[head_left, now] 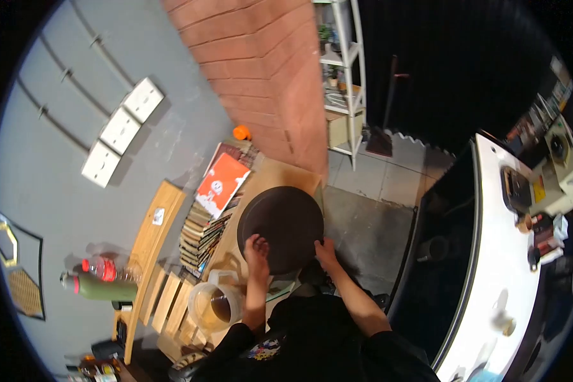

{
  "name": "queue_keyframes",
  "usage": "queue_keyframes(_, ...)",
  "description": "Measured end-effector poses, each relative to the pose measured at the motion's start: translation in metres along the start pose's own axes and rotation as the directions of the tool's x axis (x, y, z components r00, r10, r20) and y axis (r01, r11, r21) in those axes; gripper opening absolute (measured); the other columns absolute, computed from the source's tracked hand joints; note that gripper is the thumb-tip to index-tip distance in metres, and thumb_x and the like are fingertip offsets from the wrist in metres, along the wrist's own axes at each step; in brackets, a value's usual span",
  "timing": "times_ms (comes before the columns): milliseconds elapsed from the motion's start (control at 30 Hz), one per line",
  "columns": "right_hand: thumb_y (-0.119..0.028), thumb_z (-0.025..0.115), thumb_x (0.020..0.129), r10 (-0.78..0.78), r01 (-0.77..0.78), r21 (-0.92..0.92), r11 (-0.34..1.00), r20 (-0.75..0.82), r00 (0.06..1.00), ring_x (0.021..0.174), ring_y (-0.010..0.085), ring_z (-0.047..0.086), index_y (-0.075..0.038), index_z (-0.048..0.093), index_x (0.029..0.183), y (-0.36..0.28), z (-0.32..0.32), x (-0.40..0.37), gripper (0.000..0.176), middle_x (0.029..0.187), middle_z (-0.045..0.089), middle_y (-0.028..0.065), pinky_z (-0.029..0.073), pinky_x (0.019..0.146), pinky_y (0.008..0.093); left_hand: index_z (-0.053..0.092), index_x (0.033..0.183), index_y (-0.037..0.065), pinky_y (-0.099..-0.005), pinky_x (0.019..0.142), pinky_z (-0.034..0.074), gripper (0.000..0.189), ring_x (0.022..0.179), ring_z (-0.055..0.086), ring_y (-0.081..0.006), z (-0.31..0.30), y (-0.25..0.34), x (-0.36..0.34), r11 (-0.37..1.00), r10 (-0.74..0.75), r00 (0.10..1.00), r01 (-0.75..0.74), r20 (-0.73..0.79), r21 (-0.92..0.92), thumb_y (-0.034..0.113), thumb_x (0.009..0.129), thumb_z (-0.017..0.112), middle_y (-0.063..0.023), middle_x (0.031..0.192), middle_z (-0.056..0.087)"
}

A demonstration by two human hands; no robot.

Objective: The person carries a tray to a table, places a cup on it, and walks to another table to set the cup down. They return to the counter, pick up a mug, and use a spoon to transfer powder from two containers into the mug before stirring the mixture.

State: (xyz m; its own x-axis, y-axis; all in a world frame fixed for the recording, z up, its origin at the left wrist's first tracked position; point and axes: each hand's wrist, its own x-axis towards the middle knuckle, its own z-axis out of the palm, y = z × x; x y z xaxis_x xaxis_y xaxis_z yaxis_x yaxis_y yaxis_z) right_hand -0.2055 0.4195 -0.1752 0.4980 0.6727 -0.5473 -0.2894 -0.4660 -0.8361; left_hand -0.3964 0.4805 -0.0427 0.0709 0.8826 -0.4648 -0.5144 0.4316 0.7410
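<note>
A round, dark brown tray-like disc (283, 223) is in front of me, tilted over the end of a wooden shelf. My right hand (326, 253) grips its right edge, thumb and fingers closed at the rim. My left hand (257, 256) is raised over the lower left part of the disc, fingers apart and slightly curled, holding nothing. Close to my left forearm stands a clear plastic pitcher (200, 305) with a handle, with something brown showing inside it.
Left of the disc, a row of books (204, 239) carries an orange-red book (223, 184). Beyond stands a brick column (261, 83). A wooden bench (148, 239) holds a green bottle (105, 288) beside a plastic bottle. At right is a white counter (496, 254); behind, a white shelf rack (350, 95).
</note>
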Motion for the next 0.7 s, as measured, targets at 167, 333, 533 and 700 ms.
queue_keyframes(167,-0.005,0.058,0.088,-0.138,0.158,0.198,0.967,-0.11,0.984,0.062,0.0084,0.046,0.004,0.06,0.085,-0.018,-0.115,-0.043,0.01,0.07,0.05,-0.0017,0.037,0.052,0.0283,0.059,0.106,0.014,-0.028,0.083,0.043,0.023,0.089,0.053,-0.0133,0.025,0.01,0.034,0.866,0.265,0.962,-0.27,0.073,0.422,0.032,0.094,0.054,-0.0014,0.098,0.058)
queue_keyframes(333,-0.009,0.064,0.09,-0.063,0.189,0.264,0.946,-0.422,0.904,0.084,0.0144,0.056,0.015,0.043,0.127,0.021,-0.243,-0.12,0.049,0.096,0.06,0.0107,0.049,0.075,0.0271,0.052,0.126,0.013,-0.0344,0.09,0.04,0.042,0.105,0.051,-0.0199,0.073,-0.034,0.067,0.78,-0.04,0.994,-0.03,0.098,0.625,0.04,0.093,0.051,-0.0063,0.112,0.056)
queue_keyframes(533,0.001,0.049,0.089,-0.173,0.45,0.317,0.835,-0.625,0.761,0.086,0.0124,0.061,0.011,0.066,0.106,0.008,-0.292,-0.279,0.026,0.097,0.069,0.0087,0.048,0.08,0.0268,0.041,0.142,0.012,-0.0446,0.105,0.034,0.063,0.125,0.046,-0.0281,0.172,-0.109,0.019,0.641,-0.712,0.57,0.289,0.41,0.711,0.05,0.092,0.05,-0.0095,0.135,0.053)
queue_keyframes(700,-0.003,0.051,0.092,-0.098,0.529,0.282,0.801,-0.808,0.58,0.091,0.0122,0.061,0.009,0.066,0.109,0.048,-0.275,-0.364,0.026,0.099,0.07,0.0061,0.046,0.084,0.0267,0.052,0.133,0.001,-0.0412,0.098,0.043,0.06,0.118,0.051,-0.0294,0.231,-0.162,-0.092,0.507,-0.848,0.361,0.343,0.387,0.791,0.044,0.091,0.056,-0.0131,0.132,0.055)
